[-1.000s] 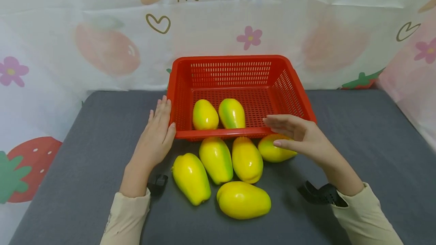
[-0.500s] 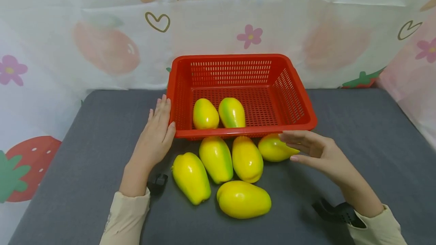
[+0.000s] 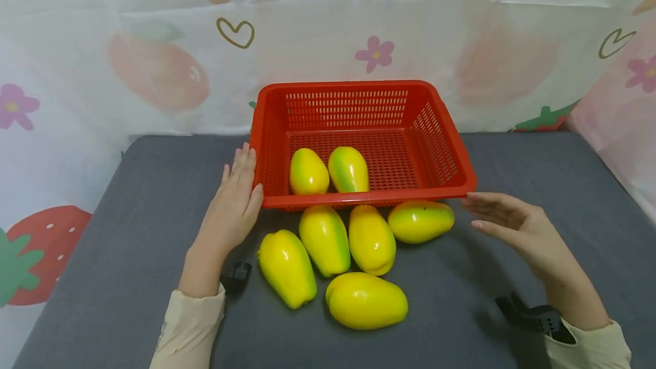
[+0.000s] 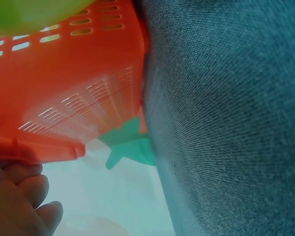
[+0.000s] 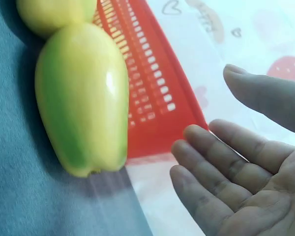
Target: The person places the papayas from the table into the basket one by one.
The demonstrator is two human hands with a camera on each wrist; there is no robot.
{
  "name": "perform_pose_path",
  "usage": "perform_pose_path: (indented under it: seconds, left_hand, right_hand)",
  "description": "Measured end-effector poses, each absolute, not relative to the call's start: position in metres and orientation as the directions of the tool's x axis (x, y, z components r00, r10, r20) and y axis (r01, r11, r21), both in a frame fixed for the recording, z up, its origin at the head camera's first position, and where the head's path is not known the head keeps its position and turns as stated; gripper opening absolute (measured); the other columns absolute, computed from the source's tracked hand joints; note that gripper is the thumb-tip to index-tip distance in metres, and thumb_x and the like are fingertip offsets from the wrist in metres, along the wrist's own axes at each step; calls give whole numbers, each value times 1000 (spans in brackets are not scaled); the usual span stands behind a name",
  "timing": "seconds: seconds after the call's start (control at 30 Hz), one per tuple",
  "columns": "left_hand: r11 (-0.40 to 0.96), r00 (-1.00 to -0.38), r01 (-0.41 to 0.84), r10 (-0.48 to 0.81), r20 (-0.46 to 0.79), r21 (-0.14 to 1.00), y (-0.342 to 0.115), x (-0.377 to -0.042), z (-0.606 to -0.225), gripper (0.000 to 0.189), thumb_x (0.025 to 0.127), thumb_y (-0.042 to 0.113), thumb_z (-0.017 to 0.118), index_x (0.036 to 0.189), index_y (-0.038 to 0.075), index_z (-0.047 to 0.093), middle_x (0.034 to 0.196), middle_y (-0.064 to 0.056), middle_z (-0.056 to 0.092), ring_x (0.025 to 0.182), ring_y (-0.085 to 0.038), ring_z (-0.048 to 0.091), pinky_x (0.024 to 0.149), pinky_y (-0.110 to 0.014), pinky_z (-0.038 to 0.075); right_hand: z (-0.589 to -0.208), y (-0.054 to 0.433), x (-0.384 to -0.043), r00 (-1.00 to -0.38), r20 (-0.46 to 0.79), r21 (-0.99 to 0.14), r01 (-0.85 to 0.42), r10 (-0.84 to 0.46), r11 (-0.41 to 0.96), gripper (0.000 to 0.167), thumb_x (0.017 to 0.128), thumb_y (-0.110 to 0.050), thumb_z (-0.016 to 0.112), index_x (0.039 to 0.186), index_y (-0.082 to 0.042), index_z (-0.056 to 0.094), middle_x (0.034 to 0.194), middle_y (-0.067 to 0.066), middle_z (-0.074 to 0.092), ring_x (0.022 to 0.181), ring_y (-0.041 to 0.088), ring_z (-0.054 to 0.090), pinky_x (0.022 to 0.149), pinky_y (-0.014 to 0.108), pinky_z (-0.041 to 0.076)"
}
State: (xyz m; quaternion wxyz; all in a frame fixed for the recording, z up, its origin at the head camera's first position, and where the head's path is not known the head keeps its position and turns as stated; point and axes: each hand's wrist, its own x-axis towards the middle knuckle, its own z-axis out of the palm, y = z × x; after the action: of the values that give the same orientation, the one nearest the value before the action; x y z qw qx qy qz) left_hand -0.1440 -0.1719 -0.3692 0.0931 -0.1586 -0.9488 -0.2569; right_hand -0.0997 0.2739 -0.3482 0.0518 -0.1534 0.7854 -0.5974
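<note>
A red plastic basket [image 3: 359,197] holds two yellow-green papayas, one on the left [image 3: 309,172] and one beside it [image 3: 349,169]. My left hand [image 3: 229,209] lies along the basket's left side with straight fingers; in the left wrist view its fingers [image 4: 32,189] touch the rim. My right hand [image 3: 525,235] is at the basket's front right corner, palm turned inward and holding nothing. Nearest to it lies a papaya [image 3: 421,222] just in front of the basket, seen large in the right wrist view as a papaya [image 5: 83,98] with a lobed end.
Several more papayas lie before the basket: one at the left [image 3: 288,269], two in the middle [image 3: 324,241] and one nearest the front [image 3: 367,302]. A grey cloth [image 3: 128,278] covers the table. A printed curtain [image 3: 318,33] hangs close behind the basket.
My right hand has moved right along the basket's front, from over the rim and the right-hand papaya to the front right corner. That papaya now shows whole. My left hand stays put.
</note>
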Motion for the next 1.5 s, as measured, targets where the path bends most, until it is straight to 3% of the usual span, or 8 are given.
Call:
perform_pose_path:
  seconds: [0.37, 0.67, 1.17, 1.5]
  left_hand:
    - [816, -931, 352, 255, 261, 458, -172, -145, -370, 63, 98, 20, 38, 150, -1, 10, 157, -15, 8, 144, -28, 4, 114, -47, 4]
    - [810, -924, 366, 261, 279, 458, -172, -144, -370, 62, 98, 20, 37, 150, -2, 12, 156, -17, 9, 144, -28, 4, 114, -48, 5]
    - [810, -926, 362, 258, 274, 462, -172, -144, -371, 62, 98, 20, 37, 150, -2, 11, 157, -16, 8, 144, -27, 4, 115, -46, 4]
    - [817, -933, 346, 250, 257, 461, -171, -144, -370, 62, 97, 19, 37, 150, -1, 11, 157, -14, 8, 144, -26, 3, 115, -46, 4]
  right_hand:
    - [-360, 284, -108, -967, 17, -897, -127, -256, 423, 37, 92, -10, 60, 128, -1, 55, 120, -6, 62, 103, 8, 60, 81, 16, 48]
    - [-380, 278, -116, -981, -42, -903, -43, -188, 428, 45, 91, -16, 63, 130, 1, 50, 117, -8, 62, 102, 1, 58, 82, 13, 45]
    - [-388, 267, -119, -975, -78, -906, -18, -207, 423, 51, 91, -20, 63, 134, 2, 47, 120, -9, 58, 105, 1, 56, 85, 14, 43]
    - [-392, 264, -120, -974, -104, -896, 3, -203, 445, 55, 91, -23, 64, 137, -1, 45, 124, 1, 57, 104, 3, 57, 84, 16, 45]
